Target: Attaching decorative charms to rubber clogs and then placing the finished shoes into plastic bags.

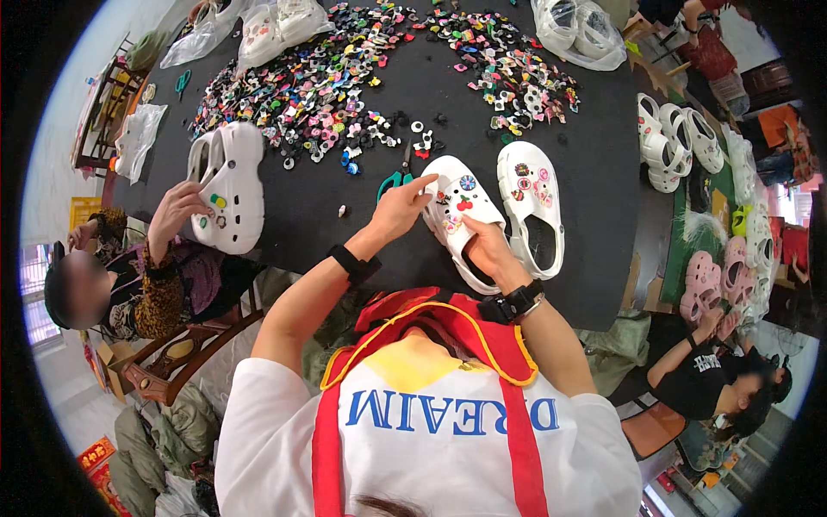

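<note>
At the near edge of the counter (594,215), the right hand (490,251) is gripping a white clog (480,212) at its opening; the left hand (400,209) is touching its toe. A second clog (520,209) is resting just beside. Both are bearing charms (468,183); decorating appears well advanced, any remainder unclear. Loose charms (301,95) are lying beyond.

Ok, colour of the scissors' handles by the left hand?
Teal green; those handles show best in the head view.
</note>
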